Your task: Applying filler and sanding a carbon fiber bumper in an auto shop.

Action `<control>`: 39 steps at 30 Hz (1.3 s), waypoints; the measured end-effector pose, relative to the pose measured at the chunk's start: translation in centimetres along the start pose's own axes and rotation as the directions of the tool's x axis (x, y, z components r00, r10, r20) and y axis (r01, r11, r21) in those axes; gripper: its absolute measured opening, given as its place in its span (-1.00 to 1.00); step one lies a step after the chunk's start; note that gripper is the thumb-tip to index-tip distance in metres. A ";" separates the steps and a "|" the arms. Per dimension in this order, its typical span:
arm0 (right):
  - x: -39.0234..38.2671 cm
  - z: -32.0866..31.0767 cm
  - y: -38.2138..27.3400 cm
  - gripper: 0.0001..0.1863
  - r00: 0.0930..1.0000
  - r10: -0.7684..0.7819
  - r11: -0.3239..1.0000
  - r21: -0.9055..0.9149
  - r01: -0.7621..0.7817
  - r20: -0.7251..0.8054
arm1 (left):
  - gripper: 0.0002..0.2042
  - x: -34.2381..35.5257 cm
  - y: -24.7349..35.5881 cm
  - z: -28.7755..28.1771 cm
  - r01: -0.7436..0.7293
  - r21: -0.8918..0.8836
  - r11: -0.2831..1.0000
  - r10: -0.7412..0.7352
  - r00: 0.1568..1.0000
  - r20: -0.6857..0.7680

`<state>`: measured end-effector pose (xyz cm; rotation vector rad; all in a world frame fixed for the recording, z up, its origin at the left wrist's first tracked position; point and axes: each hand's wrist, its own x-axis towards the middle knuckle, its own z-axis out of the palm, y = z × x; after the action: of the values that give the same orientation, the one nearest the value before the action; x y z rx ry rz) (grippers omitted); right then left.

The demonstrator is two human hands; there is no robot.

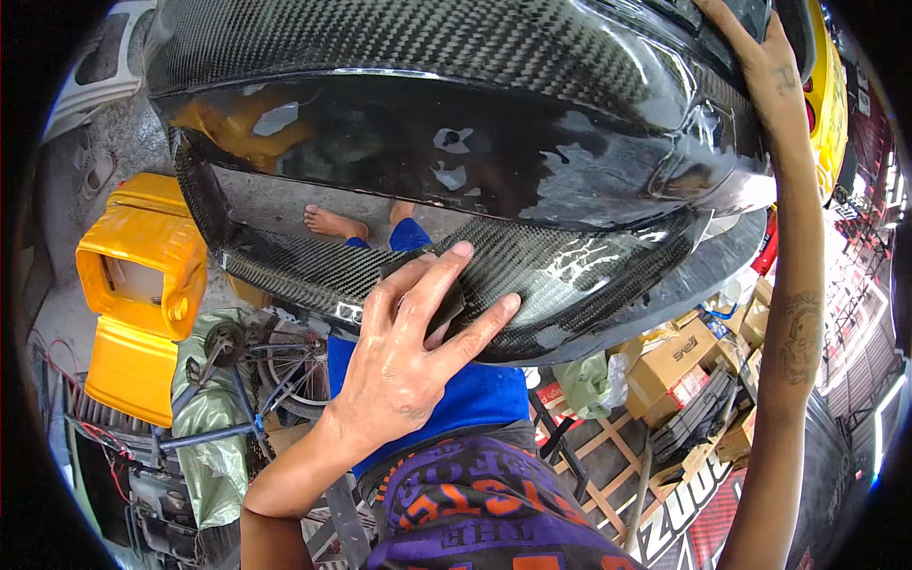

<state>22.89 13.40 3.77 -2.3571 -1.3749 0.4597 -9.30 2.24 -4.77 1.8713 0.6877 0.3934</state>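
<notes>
Carbon-fibre weave under a glossy finish forms the large black body panel (570, 171), located directly in front of the worker's torso. A long opening runs along its lower section; bare feet (334, 223) are visible through it. The left hand (394, 347) is at the lower lip of this opening, fingers partly spread and fingertips against the weave. It holds a small dark sheet (453, 299) among the fingers, next to the panel surface. The right hand (760, 57) is at the upper right edge of the panel, arm extended. Its fingertips run out of view, so I cannot tell how far it is closed or whether it grips the edge.

Containers are arranged on both sides. Left: a yellow plastic box (142, 247) faces me with a square opening, its yellow flap hanging below. A pale surface shows inside; contents cannot be identified. Near it lie a bicycle wheel (294, 370) and green plastic sheeting (211, 465). Right: cardboard boxes (670, 366) are grouped together, with dark elongated parts (698, 418) beside them. A translucent green bag (591, 385) sits adjacent; its contents cannot be determined.
</notes>
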 end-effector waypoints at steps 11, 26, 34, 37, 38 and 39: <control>-0.1 -0.3 0.5 -0.16 1.000 -0.012 1.000 -0.020 0.012 -0.010 | -0.26 0.2 1.7 0.3 0.007 0.055 0.998 -0.011 0.997 0.072; 5.2 4.8 -0.4 -0.08 0.729 0.410 0.650 -0.385 -0.655 -0.548 | -0.38 -0.3 1.9 -0.8 -0.015 -0.040 0.999 0.017 0.998 0.065; 0.1 -0.3 0.6 -0.18 0.999 0.020 1.000 -0.003 -0.020 -0.029 | -0.54 -1.8 -0.6 -1.1 0.160 -0.565 0.810 -0.346 0.907 -0.239; 0.0 0.4 0.4 -0.18 0.998 0.043 0.999 0.005 -0.042 -0.040 | -0.46 -1.4 -0.8 -0.8 0.110 -0.634 0.766 -0.364 0.886 -0.287; 0.0 0.6 0.1 -0.18 0.997 0.056 0.998 0.032 -0.055 -0.044 | -0.46 -1.5 -1.2 -0.9 0.098 -0.625 0.774 -0.347 0.892 -0.290; 0.1 0.6 0.2 -0.18 0.998 0.053 0.998 0.035 -0.052 -0.043 | -0.46 -1.6 -1.4 -1.0 0.087 -0.616 0.783 -0.330 0.897 -0.294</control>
<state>22.81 13.49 3.14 -2.3661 -1.2784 0.4398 -11.54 2.37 -5.59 1.1066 0.9096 0.7501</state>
